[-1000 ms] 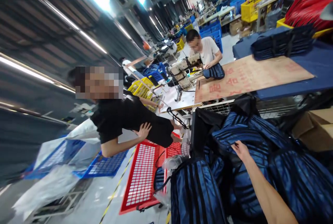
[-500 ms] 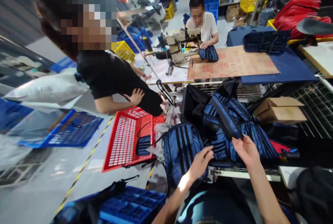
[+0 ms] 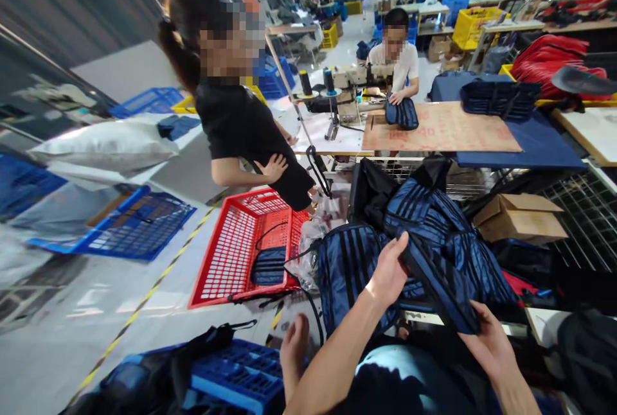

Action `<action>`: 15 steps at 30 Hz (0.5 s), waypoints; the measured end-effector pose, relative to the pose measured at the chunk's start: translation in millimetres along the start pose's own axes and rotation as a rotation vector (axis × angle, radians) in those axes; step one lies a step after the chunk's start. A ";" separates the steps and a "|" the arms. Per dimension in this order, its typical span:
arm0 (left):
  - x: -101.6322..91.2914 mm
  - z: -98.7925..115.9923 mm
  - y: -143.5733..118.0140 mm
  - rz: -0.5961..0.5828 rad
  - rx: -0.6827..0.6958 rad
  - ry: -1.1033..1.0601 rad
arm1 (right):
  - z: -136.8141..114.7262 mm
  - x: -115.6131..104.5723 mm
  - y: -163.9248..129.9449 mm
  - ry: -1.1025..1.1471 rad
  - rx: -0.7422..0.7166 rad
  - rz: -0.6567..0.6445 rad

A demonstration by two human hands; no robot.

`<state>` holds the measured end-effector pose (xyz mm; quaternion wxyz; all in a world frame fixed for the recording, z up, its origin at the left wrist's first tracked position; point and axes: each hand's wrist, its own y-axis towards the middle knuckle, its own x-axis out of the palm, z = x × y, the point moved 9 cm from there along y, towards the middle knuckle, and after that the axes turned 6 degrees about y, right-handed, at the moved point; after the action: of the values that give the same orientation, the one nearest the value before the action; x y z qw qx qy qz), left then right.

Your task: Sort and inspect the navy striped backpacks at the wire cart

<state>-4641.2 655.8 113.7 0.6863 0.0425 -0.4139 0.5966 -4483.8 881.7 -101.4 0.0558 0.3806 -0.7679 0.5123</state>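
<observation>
Lower right of frame, one fabric piece [image 3: 441, 283] between my left hand [image 3: 389, 273] and my right hand [image 3: 490, 341]; behind it, bags [image 3: 427, 209] in a heap; carton [image 3: 520, 217] right of these, basket [image 3: 222, 261] left; sewing machine [image 3: 348, 97] on table [image 3: 311, 135], upper centre.

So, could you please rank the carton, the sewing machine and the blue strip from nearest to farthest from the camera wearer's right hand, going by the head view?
1. Blue strip: its lower end is in the right hand.
2. Carton: beyond the hand, slightly to its right.
3. Sewing machine: farthest, well beyond and to the left.
</observation>
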 end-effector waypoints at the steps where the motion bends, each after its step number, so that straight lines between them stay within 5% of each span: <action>1: 6.7 -1.1 -5.7 -0.023 0.002 0.005 | 1.0 -2.1 -2.9 -0.030 -0.006 0.012; 5: 20.4 -0.8 -21.4 0.010 0.024 0.029 | 15.7 17.1 -20.5 -0.195 0.015 -0.005; 9: 28.9 19.7 -30.9 -0.003 0.157 0.284 | 16.4 48.5 -34.1 -0.890 -0.072 -0.199; 12: 52.1 10.9 -39.8 -0.258 0.153 0.701 | -29.7 55.3 -44.4 -1.246 -0.321 -0.200; 15: 66.2 -26.8 -50.2 -0.555 0.101 1.224 | -104.2 59.8 -65.8 -1.138 -0.616 -0.151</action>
<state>-4588.1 708.2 159.1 0.9221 -0.1665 0.1042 0.3335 -4515.4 924.4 24.9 -0.2174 0.6120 -0.7601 -0.0181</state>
